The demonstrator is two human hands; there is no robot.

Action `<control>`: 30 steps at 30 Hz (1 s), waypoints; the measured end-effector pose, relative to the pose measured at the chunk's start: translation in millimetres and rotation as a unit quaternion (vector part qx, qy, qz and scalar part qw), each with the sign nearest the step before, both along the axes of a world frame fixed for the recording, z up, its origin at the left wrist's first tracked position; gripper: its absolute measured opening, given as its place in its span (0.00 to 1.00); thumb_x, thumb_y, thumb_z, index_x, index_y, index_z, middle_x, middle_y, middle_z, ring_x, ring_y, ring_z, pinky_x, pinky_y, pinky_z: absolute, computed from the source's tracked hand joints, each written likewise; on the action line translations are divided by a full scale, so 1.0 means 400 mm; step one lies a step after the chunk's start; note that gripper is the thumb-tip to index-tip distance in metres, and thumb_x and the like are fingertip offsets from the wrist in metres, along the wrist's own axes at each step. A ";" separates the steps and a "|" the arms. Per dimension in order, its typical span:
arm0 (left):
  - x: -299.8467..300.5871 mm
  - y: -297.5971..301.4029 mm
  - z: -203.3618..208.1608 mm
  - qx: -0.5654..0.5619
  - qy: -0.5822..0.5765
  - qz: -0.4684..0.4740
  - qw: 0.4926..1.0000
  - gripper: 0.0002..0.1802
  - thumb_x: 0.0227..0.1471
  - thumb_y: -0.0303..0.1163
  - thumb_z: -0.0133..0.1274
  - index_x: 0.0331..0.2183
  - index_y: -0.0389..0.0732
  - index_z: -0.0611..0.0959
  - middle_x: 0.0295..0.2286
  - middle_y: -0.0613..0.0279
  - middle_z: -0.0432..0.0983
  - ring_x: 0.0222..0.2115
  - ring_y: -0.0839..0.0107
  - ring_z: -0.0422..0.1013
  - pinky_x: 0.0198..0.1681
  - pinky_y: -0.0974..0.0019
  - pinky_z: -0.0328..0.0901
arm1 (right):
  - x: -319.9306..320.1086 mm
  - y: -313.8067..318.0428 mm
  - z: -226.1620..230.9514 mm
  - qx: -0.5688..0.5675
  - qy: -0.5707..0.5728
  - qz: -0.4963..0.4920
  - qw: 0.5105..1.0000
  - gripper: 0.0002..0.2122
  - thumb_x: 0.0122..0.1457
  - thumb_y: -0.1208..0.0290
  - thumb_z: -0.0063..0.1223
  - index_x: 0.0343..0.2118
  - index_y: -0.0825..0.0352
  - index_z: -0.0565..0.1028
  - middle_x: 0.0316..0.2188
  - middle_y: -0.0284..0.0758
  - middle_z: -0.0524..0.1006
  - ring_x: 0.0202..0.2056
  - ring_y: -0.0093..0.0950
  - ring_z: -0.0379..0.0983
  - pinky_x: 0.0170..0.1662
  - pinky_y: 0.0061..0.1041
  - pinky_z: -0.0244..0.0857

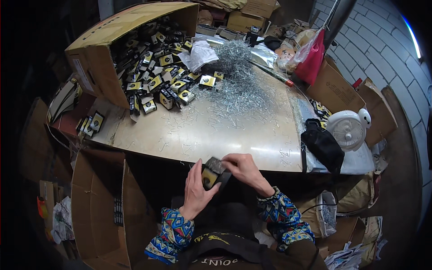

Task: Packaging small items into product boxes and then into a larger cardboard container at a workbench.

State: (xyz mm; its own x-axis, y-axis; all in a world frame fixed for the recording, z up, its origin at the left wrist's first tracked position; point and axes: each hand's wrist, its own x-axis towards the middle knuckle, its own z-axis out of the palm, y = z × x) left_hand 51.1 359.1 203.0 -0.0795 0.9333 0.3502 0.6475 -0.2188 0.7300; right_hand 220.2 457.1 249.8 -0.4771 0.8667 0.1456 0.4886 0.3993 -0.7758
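Just off the table's near edge, my left hand point(194, 191) is closed round a small black-and-yellow cardboard box point(209, 178), fingers on one side and thumb on the other. A speckled grey part point(215, 165) shows at the box's upper end; I cannot tell whether it is a flap or the contents. My right hand point(245, 169) has its fingertips pinched together at that grey end. Whatever lies between them is hidden. Beyond my hands, a heap of thin silvery nails or pins point(238, 85) covers the back of the table, with loose ones scattered nearer.
A large tipped carton point(92, 58) spills many similar small boxes point(155, 83) onto the table point(216, 139). Several more stand at the left corner. On the right are a black pouch point(321, 146) and a white fan point(346, 130). An open carton point(99, 207) stands at lower left.
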 end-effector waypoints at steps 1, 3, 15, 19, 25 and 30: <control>0.001 0.003 0.003 -0.028 -0.026 -0.002 0.999 0.49 0.40 0.31 0.67 0.59 0.30 0.58 0.51 0.41 0.64 0.52 0.48 0.65 0.53 0.57 0.63 | -0.001 -0.003 0.006 -0.058 0.001 0.030 0.998 0.07 0.58 0.75 0.55 0.34 0.73 0.79 0.21 0.38 0.78 0.25 0.24 0.76 0.30 0.23 0.69; 0.010 0.007 0.013 -0.058 -0.054 0.008 0.997 0.47 0.39 0.32 0.67 0.57 0.31 0.61 0.47 0.42 0.68 0.47 0.50 0.69 0.49 0.59 0.66 | -0.001 -0.005 -0.008 -0.063 -0.002 0.040 0.997 0.08 0.58 0.74 0.55 0.38 0.72 0.78 0.23 0.35 0.78 0.26 0.20 0.74 0.30 0.21 0.69; 0.024 -0.002 0.014 0.023 -0.069 0.021 0.997 0.39 0.37 0.27 0.65 0.52 0.36 0.66 0.40 0.45 0.71 0.40 0.47 0.72 0.42 0.56 0.69 | -0.043 -0.057 -0.051 0.124 0.134 0.052 0.982 0.11 0.51 0.73 0.63 0.38 0.67 0.76 0.48 0.43 0.72 0.45 0.37 0.73 0.42 0.29 0.71; 0.022 -0.010 0.012 0.041 -0.073 0.028 0.996 0.39 0.37 0.26 0.64 0.52 0.36 0.66 0.40 0.45 0.70 0.40 0.46 0.71 0.41 0.55 0.69 | -0.071 -0.078 -0.059 0.096 0.152 -0.048 0.983 0.07 0.52 0.76 0.61 0.34 0.70 0.78 0.46 0.43 0.74 0.45 0.35 0.73 0.46 0.28 0.69; 0.006 -0.011 0.015 0.025 -0.099 0.036 0.994 0.40 0.37 0.25 0.64 0.53 0.38 0.66 0.41 0.46 0.70 0.40 0.46 0.71 0.41 0.54 0.69 | -0.038 -0.069 -0.041 0.003 0.163 0.079 0.984 0.07 0.56 0.74 0.58 0.37 0.68 0.80 0.50 0.43 0.74 0.45 0.37 0.72 0.48 0.31 0.67; 0.005 -0.011 0.012 0.009 -0.103 0.009 0.995 0.41 0.36 0.25 0.65 0.53 0.41 0.67 0.42 0.47 0.69 0.40 0.46 0.71 0.41 0.54 0.69 | -0.025 -0.059 -0.044 0.082 0.128 0.108 0.982 0.07 0.54 0.74 0.60 0.36 0.67 0.80 0.51 0.43 0.73 0.50 0.37 0.69 0.51 0.33 0.65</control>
State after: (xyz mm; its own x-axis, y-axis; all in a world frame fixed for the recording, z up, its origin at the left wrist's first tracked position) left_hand 53.2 354.6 207.8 -0.1683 0.9245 0.3421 0.4878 -0.2235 0.8438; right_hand 210.3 433.7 232.1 -0.5774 0.7032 0.4148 0.1751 0.6029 -0.7783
